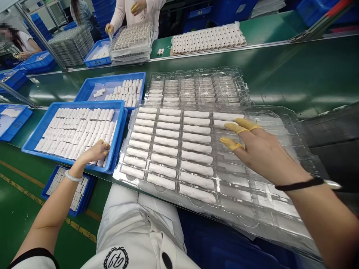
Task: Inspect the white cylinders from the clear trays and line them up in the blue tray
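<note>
My left hand reaches into a blue bin packed with rows of white cylindrical pieces. Its fingers, in yellow finger cots, are curled down at the bin's right side; what they grip, if anything, is hidden. Over a clear plastic tray hovers my right hand, its yellow-cotted fingers apart. Those fingertips are close to a white cylinder near the top of the fourth column; contact is hard to tell. Three columns to the left hold white cylinders in their slots.
Behind lie another clear tray and a second blue bin with white pieces. More filled bins stand below the bench at left. Across the line, a co-worker's hand is beside stacked trays. A white perforated block sits farther right.
</note>
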Demonstrator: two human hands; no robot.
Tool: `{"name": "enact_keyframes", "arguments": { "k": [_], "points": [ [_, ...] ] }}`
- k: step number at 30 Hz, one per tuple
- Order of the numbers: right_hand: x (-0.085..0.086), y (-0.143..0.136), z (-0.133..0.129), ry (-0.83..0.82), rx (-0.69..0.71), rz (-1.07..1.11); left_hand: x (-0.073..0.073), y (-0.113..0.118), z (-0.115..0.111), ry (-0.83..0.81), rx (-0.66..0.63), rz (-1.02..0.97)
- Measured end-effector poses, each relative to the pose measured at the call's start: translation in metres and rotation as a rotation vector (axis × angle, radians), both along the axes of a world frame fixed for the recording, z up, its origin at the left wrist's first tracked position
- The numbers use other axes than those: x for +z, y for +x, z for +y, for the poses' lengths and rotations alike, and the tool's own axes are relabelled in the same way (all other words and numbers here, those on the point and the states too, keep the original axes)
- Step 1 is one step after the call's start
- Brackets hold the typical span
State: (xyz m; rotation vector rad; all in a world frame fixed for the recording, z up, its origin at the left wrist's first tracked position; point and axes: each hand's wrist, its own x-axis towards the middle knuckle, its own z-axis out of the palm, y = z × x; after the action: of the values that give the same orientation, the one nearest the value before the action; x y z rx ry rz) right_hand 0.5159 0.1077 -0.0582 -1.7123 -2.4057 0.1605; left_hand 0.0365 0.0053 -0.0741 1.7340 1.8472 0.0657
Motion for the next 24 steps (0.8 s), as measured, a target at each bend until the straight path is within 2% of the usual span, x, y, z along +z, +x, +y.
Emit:
{"name": "enact_keyframes", "arguments": {
  "k": [6, 11, 14, 17, 20, 22, 24],
  "points": [
    [-0.005, 0.003, -0.057, 0.196, 0.084, 0.228, 0.01, -0.001, 0.0, -0.019, 0.031, -0.112],
    [-0.009, -0.017, -0.092, 0.275, 0.129, 0.406, 0.019, -0.004, -0.009, 0.02, 0.099, -0.241],
    [-0.005, -0.038, -0.106, 0.21, 0.181, 0.562, 0.029, -0.009, -0.014, 0.071, 0.169, -0.3],
    [0.002, -0.066, -0.116, 0.062, 0.233, 0.74, 0.051, -0.005, -0.021, 0.185, 0.306, -0.345],
    [0.007, -0.096, -0.123, -0.063, 0.261, 0.912, 0.079, 0.02, -0.03, 0.329, 0.459, -0.494],
    [0.011, -0.116, -0.126, -0.132, 0.257, 1.011, 0.093, 0.049, -0.036, 0.354, 0.411, -0.646],
    [0.014, -0.132, -0.128, -0.211, 0.249, 1.106, 0.098, 0.082, -0.039, 0.306, 0.299, -0.799]
  ]
}}
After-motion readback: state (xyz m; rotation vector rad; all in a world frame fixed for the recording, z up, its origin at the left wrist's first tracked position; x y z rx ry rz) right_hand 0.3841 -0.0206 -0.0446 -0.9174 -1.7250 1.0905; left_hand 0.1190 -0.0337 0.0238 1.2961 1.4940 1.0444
